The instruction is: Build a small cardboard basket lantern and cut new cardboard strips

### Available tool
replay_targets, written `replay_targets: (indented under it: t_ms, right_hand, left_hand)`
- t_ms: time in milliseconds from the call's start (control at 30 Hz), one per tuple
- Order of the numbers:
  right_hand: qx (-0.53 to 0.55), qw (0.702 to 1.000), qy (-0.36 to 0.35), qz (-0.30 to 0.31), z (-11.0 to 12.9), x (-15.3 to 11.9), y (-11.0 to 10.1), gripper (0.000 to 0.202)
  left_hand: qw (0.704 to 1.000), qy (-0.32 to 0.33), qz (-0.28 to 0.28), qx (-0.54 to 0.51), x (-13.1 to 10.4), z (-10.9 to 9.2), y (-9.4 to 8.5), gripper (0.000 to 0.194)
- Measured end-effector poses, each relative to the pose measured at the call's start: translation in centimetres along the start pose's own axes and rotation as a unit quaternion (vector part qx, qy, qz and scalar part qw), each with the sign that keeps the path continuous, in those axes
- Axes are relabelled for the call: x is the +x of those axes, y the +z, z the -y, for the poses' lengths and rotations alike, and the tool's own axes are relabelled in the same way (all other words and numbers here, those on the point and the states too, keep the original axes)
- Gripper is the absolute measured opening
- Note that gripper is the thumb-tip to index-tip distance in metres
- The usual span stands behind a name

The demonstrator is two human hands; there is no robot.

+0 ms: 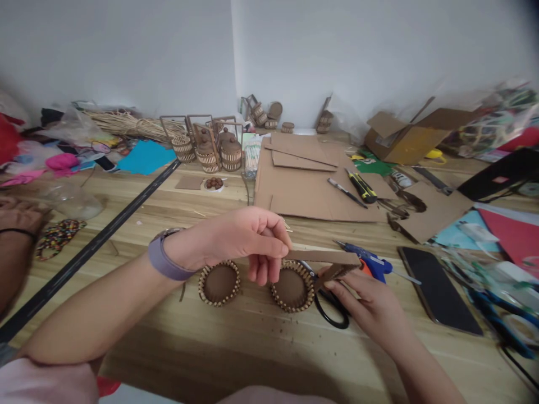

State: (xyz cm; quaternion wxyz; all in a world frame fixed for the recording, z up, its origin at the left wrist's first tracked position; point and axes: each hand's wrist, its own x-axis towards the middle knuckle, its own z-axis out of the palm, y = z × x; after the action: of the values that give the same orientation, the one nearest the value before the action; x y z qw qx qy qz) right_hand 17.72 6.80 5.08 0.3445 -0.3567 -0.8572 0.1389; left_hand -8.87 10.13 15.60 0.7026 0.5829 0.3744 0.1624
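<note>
Folded cardboard strip held between two hands over a crowded bench

A pale wall [337,56], with a vertical line at its middle, rises behind the bench [236,348], whose top is light wood (its grain runs mostly side to side). A black strip [105,238] slants across the bench's left part toward the back edge. Large cardboard sheets [290,196] lie between the middle and the back edge; an open cardboard box [416,137] stands toward the back right corner.

Nearer the front edge, the left hand [261,247] pinches one end of a folded cardboard strip [324,256], while the right hand [364,297] grips it near its bend, fingers closed. The strip is above the bench, partly over the right-hand round piece [291,289]; the left-hand round piece [219,283] lies apart from it. Another person's hand [19,216] rests by the left edge.

A dark phone [438,289] lies right of the blue glue gun [373,264]. Small lidded baskets [208,157] stand near the back edge, with a dish of brown beads [214,183] in front.
</note>
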Motion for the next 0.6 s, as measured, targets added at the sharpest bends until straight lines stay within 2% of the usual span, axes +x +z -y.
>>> replay_targets:
  t_ms: [100,267,467,600]
  right_hand:
    - [0.001,1.000,0.010,0.006,0.1,0.1,-0.1,0.021]
    - [0.006,1.000,0.024,0.013,0.2,0.1,-0.1,0.020]
    - [0.001,1.000,0.018,0.016,0.0,-0.1,0.0,0.018]
    - [-0.006,0.999,0.024,0.024,-0.3,-0.4,0.0,0.021]
  left_hand:
    - [0.999,-0.017,-0.010,0.031,-0.3,-0.3,-0.1,0.001]
    - [0.994,-0.012,-0.065,0.087,-1.0,-0.8,-0.2,0.014]
    - [0.987,-0.038,-0.056,0.143,-1.1,-0.7,0.3,0.021]
    - [0.989,-0.041,-0.059,0.126,-0.7,-0.6,0.6,0.024]
